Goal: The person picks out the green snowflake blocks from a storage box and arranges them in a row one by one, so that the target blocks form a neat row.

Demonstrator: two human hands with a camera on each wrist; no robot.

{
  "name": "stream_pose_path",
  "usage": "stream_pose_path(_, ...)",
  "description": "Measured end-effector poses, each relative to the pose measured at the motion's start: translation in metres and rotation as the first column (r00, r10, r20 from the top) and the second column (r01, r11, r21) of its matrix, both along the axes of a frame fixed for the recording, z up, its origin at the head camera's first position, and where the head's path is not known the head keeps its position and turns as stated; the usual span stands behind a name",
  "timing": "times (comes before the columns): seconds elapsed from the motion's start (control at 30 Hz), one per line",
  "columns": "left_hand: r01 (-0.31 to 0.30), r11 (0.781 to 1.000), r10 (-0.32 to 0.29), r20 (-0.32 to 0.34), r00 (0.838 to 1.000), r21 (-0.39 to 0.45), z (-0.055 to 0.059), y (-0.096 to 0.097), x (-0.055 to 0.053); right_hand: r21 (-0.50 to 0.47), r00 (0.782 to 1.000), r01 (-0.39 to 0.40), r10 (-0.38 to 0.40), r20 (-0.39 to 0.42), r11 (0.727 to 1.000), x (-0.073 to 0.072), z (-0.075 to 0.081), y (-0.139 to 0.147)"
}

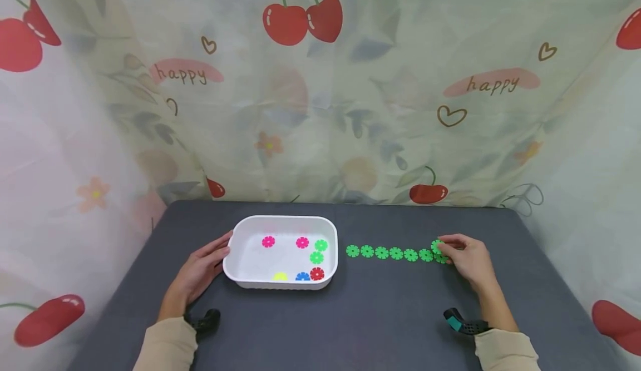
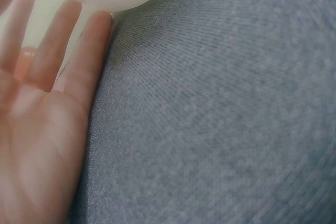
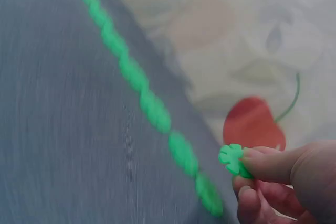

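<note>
At the tray's left end my left hand has straight fingers touching the outer wall of the white tray. Several notched plastic discs lie inside the tray, among them pink, green, red, blue and yellow. My right hand pinches a green notched disc between thumb and fingers. It is held just above the right end of a row of green notched discs, whose last piece is partly covered in the head view.
The grey table carries the tray on the left and the row to its right. A patterned curtain hangs behind and along both sides. Black straps with devices are worn on both wrists.
</note>
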State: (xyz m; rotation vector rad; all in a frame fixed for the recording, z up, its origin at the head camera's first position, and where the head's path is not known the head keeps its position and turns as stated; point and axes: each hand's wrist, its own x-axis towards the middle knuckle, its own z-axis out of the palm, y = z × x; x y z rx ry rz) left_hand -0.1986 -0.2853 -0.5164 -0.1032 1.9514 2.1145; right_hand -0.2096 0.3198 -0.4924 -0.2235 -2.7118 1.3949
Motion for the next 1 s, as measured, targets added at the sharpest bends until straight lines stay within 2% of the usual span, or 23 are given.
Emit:
stream_pose_path(0.17, -0.007, 1.0, 0.007, 0.002, 1.0, -0.006, 0.001, 0.001, -0.001, 0.158, 0.997, 0.071, -0.076, 0.024, 0.985, 0.002, -0.009, 0.018)
stream_pose_path(0.33, -0.007, 1.0, 0.007, 0.0, 1.0, 0.002, 0.0, 0.002, -0.001, 0.235, 0.995, 0.09, -0.1, 0.031, 0.968, 0.003, -0.011, 0.027)
stream_pose_path(0.73, -0.011, 1.0, 0.011, 0.009, 1.0, -0.018, -0.001, 0.003, 0.0, 0.402, 1.0, 0.014, -0.017, 0.004, 0.916, 0.003, -0.009, 0.029)
stream_pose_path(0.87, -0.008, 1.0, 0.008, 0.003, 1.0, -0.006, -0.001, 0.004, 0.0, 0.459, 0.998, -0.01, 0.038, -0.051, 0.889, 0.002, -0.01, 0.029)
stream_pose_path(1.0, -0.017, 1.0, 0.017, 0.008, 1.0, -0.008, 0.0, 0.003, 0.001, 0.502, 0.995, 0.008, 0.042, -0.088, 0.865, 0.004, -0.005, 0.024)
